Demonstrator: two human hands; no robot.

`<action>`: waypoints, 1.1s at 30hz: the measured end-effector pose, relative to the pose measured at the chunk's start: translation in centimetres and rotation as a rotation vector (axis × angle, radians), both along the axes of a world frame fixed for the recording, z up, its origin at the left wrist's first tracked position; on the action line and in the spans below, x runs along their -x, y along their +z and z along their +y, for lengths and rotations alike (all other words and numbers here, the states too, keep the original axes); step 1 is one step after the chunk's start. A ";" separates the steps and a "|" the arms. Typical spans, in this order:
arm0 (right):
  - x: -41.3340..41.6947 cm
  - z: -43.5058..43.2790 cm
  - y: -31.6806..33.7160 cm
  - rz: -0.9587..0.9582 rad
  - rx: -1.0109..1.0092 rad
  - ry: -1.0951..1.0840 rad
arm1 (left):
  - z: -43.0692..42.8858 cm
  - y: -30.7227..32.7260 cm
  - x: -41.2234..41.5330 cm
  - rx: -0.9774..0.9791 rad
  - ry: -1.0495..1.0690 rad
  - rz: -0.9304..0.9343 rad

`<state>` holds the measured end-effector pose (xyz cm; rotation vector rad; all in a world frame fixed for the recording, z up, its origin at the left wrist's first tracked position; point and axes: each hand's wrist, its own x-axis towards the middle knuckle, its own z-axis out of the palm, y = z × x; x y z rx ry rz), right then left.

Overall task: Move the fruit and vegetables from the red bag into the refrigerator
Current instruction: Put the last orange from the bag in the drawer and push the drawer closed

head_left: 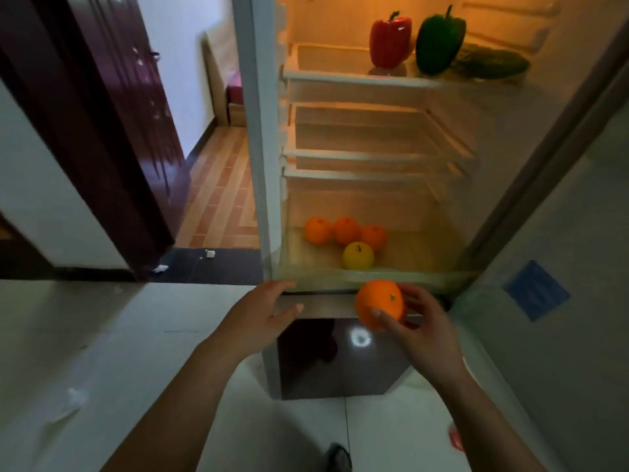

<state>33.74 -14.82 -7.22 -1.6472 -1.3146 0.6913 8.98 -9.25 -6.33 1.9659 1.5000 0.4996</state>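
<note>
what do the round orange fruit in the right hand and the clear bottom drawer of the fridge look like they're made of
The round orange fruit in the right hand: possibly plastic, since the skin looks very smooth and evenly coloured, though a real orange cannot be ruled out. The clear bottom drawer: transparent hard plastic with a glossy finish, since the fruit inside shows through its front wall.

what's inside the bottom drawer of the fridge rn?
Bottom drawer holds three oranges and a yellow apple. Its front-right corner is hidden behind the orange in the right hand.
</note>
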 end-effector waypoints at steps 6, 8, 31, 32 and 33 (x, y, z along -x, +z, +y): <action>-1.0 5.1 -0.2 -0.013 0.010 -0.104 | 4.9 -1.4 -5.1 0.058 -0.169 -0.047; -1.3 8.2 -0.7 -0.002 0.009 -0.109 | 7.2 -1.6 -5.4 0.049 -0.165 -0.038; -5.5 29.9 -9.5 -0.432 0.141 0.298 | 20.4 -7.8 -10.1 0.004 -0.057 0.063; -5.4 30.2 -9.4 -0.481 0.081 0.306 | 20.6 -7.8 -10.0 -0.005 -0.048 0.056; -5.3 30.3 -9.0 -0.465 0.094 0.321 | 20.8 -7.8 -9.9 -0.016 -0.041 0.050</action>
